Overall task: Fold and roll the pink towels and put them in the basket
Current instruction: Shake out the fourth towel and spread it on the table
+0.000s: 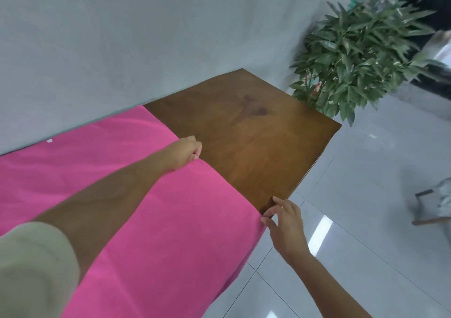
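One pink towel [85,151] is in view, and it lies spread flat over the left part of the wooden desk [244,146]. Its far side runs along the desk's back edge against the wall [146,36], and its near side drapes over the front edge. A small white speck sits on it near the back edge.

A pale sleeve [31,269] comes in from the lower left, and the bare forearm crosses the cloth. The left hand [186,151] is at the towel's right-hand border, about midway between the back and front edges of the desk. Its fingers are curled round the hem, which is lifted slightly into a ridge there. To the right of that border the desk top is bare wood with a dark stain.

At the front edge the right hand [284,222] pinches the towel's near right corner between thumb and forefinger, the other fingers loosely extended. Beyond the desk's far right corner stands a leafy plant [353,61] on the tiled floor [366,195].

As for progress, this looks like the very start. The towel shows no fold and no roll. No basket or other towel is in view. With both hands on the right border, the first fold seems about to begin, and rolling and placing are still to come.
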The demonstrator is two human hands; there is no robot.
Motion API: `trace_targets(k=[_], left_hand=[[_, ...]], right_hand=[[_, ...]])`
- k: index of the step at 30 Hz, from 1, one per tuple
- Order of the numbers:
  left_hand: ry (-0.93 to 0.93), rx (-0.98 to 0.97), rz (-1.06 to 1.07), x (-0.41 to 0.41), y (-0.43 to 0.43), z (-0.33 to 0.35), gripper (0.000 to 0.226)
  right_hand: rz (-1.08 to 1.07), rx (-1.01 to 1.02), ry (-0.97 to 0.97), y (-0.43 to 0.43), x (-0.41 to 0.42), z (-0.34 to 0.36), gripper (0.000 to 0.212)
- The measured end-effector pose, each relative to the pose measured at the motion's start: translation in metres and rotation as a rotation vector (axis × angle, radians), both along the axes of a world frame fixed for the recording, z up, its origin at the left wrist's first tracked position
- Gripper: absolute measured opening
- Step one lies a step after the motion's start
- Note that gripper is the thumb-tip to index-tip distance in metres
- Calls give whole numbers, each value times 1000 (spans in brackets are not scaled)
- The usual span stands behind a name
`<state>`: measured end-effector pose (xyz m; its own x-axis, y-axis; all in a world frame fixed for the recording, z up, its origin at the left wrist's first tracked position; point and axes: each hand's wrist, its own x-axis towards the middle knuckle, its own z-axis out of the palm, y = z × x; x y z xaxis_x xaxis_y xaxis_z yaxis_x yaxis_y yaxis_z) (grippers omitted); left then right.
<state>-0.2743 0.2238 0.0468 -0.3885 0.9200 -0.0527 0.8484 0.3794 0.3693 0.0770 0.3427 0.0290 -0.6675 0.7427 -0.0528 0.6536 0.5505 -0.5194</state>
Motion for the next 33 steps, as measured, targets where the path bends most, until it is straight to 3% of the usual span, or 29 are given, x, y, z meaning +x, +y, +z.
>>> trace_targets(k=[7, 14, 18, 21, 24, 29, 33], left_hand=[[-7, -4, -24, -2, -11, 4, 28], [39, 35, -16, 6, -49, 35, 15], [77, 57, 72, 18, -81, 53, 18], [71, 82, 137, 30, -109, 65, 22], [77, 73, 191, 44, -142, 76, 31], [90, 54, 287, 77, -199, 87, 34], [111, 33, 333, 105, -246, 95, 33]], right_hand=[[11, 77, -22, -13, 0, 7, 9], [-21, -120, 118, -53, 16, 35, 17], [41, -209, 193, -75, 32, 46, 6], [81, -249, 239, -93, 45, 44, 20], [152, -226, 224, -111, 57, 38, 32], [266, -41, 156, -142, 80, 31, 16], [343, 43, 124, -167, 99, 27, 21]])
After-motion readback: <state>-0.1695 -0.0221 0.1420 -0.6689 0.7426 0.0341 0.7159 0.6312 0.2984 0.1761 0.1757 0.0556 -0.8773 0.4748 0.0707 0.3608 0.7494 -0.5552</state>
